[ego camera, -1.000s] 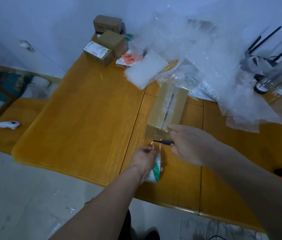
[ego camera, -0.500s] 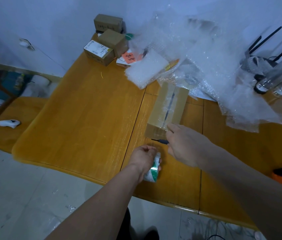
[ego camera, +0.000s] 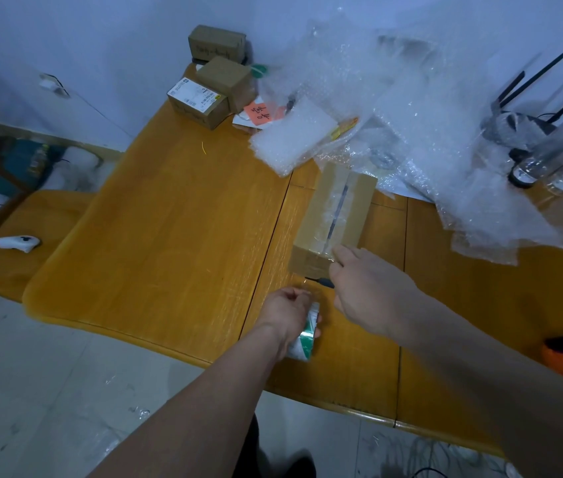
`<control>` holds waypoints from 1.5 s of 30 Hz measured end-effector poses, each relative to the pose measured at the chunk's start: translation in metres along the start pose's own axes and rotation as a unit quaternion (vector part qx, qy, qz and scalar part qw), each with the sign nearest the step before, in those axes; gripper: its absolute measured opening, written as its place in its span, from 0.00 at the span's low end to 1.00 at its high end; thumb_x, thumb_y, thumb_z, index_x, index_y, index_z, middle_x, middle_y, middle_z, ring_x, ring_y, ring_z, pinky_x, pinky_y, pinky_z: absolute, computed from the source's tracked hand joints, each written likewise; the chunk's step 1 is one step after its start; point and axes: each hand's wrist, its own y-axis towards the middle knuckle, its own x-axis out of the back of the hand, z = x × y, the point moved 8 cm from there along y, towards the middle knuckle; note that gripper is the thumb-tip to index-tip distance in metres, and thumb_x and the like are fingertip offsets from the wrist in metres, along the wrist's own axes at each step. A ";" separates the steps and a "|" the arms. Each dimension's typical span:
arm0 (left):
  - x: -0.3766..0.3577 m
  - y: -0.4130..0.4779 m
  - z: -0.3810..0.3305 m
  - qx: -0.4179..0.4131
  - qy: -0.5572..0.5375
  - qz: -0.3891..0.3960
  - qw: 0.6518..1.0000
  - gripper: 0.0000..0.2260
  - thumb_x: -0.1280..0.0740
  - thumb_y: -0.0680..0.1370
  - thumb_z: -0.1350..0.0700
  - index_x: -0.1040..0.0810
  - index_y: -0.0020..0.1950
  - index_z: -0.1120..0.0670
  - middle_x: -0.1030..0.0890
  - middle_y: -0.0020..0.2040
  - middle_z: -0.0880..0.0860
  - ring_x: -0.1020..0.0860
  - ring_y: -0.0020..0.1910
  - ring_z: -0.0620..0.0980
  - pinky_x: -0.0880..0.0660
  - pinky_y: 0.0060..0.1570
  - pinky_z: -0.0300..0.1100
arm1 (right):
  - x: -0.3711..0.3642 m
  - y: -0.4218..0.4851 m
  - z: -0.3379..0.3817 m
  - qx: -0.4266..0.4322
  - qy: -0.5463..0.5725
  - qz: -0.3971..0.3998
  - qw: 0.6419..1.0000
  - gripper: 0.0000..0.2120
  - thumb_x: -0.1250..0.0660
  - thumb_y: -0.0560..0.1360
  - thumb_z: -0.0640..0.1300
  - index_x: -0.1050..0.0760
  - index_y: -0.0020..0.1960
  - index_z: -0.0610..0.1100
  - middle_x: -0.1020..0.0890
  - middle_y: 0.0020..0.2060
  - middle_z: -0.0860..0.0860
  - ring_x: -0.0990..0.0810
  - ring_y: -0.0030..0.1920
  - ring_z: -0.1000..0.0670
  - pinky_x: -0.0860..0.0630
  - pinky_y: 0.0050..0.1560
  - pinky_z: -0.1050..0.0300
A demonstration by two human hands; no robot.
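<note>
A cardboard box [ego camera: 333, 215] with clear tape along its top seam lies on the wooden table [ego camera: 169, 236]. My left hand [ego camera: 287, 312] grips a green-and-white roll of tape [ego camera: 304, 341] near the table's front edge. My right hand [ego camera: 369, 291] holds a dark thin tool [ego camera: 321, 281] whose tip pokes out to the left, just below the box's near end. Its forefinger touches the box's near top edge. A strip of clear tape seems to run between roll and box, hard to make out.
Several small cardboard boxes [ego camera: 211, 88] stand at the table's far end by the wall. Bubble wrap [ego camera: 411, 115] covers the far right. Clear bottles [ego camera: 556, 153] and a router with black antennas [ego camera: 514, 108] sit at the right. A white device [ego camera: 17, 243] lies on a side seat.
My left hand with the tape roll has dropped slightly toward the table's front edge. My right hand has shifted up to the box's near end, the tool still in it.
</note>
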 end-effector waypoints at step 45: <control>0.015 -0.009 0.034 0.018 -0.021 -0.023 0.999 0.04 0.36 0.84 0.52 0.21 0.54 0.47 0.14 0.51 0.62 0.16 0.37 0.56 0.19 0.38 0.47 | -0.014 0.027 -0.031 -0.146 0.012 -0.289 0.946 0.24 0.35 0.74 0.65 0.27 0.49 0.43 0.26 0.42 0.47 0.29 0.41 0.47 0.26 0.41 0.51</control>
